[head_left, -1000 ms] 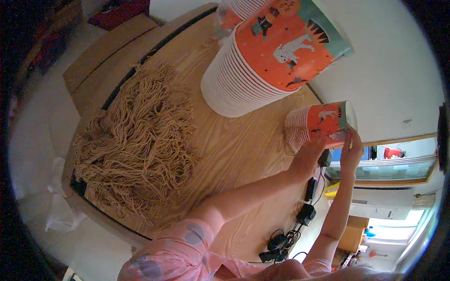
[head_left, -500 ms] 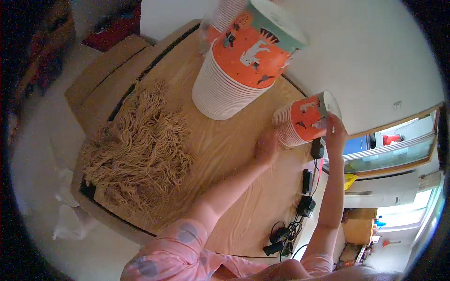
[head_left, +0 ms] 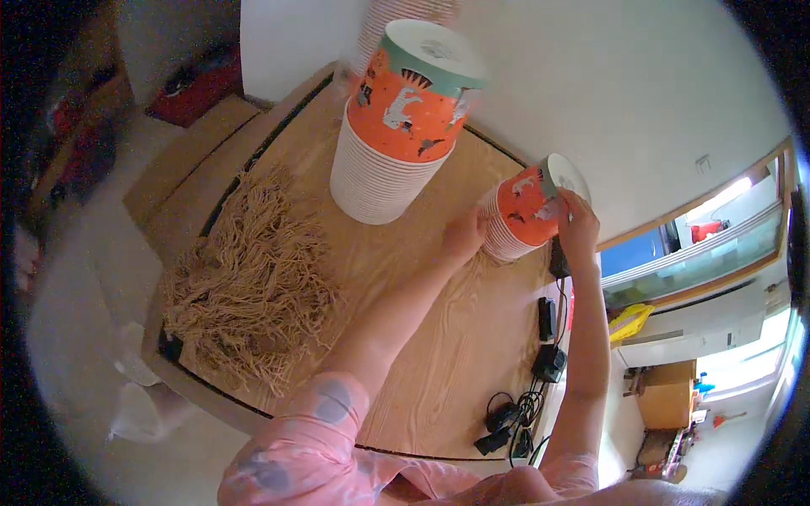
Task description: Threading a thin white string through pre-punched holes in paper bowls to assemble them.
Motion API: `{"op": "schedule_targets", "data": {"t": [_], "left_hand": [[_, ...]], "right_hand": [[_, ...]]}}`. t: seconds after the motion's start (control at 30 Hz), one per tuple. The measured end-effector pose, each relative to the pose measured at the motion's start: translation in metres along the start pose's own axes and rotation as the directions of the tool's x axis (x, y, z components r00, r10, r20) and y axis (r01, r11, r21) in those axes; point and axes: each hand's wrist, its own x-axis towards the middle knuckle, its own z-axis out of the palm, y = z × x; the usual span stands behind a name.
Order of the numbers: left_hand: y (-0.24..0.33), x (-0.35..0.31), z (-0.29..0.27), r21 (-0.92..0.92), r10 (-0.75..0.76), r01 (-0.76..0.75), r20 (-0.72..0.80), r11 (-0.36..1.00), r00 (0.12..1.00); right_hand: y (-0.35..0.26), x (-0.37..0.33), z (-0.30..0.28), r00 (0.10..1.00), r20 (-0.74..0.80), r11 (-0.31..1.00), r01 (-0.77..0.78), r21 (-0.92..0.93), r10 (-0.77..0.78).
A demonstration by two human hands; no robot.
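Observation:
A short stack of nested paper cups, orange with green bases and white rims, sits upside down and tilted near the table's far right. My right hand is closed around the right side of the top cup, close to its base. My left hand presses against the left side of the stack at the white rims, its fingertips partly hidden behind it. To the left rises a taller stack of the same paper cups, also upside down, with no hand on it.
A heap of tan stringy yarn lies on the left of the wooden table. Along the right edge are black adapters and coiled cables. Another stack of cups stands behind the tall one. A wall and a window bound the right.
My left hand has moved up from the table to the side of the short stack. My right hand stays on the top cup. The view has shifted slightly.

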Motion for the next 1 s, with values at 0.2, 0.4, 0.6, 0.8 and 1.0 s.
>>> {"op": "schedule_targets", "data": {"t": [0.2,0.4,0.6,0.8,1.0], "left_hand": [[-0.027,-0.034,-0.025,-0.018,0.003,-0.002,0.043,1.0,0.999],[-0.01,-0.065,-0.057,0.058,0.063,-0.066,0.048,0.996,0.997],[0.021,-0.054,-0.083,0.16,0.247,-0.23,-0.094,0.96,0.964],[0.032,-0.024,-0.07,0.226,0.349,-0.332,-0.038,0.916,0.936],[0.024,0.007,-0.023,0.32,0.353,-0.347,0.042,0.882,0.935]], "right_hand": [[-0.008,0.0,0.01,0.997,0.055,0.996,-0.056,-0.066,0.06],[-0.07,-0.048,0.048,0.881,-0.446,0.965,-0.039,0.261,0.156],[-0.104,-0.101,0.074,0.864,-0.098,0.719,-0.343,0.604,0.495],[-0.038,-0.118,0.103,0.657,-0.422,0.777,-0.472,0.417,0.625],[0.012,-0.11,0.112,0.711,-0.309,0.762,-0.497,0.416,0.632]]}}
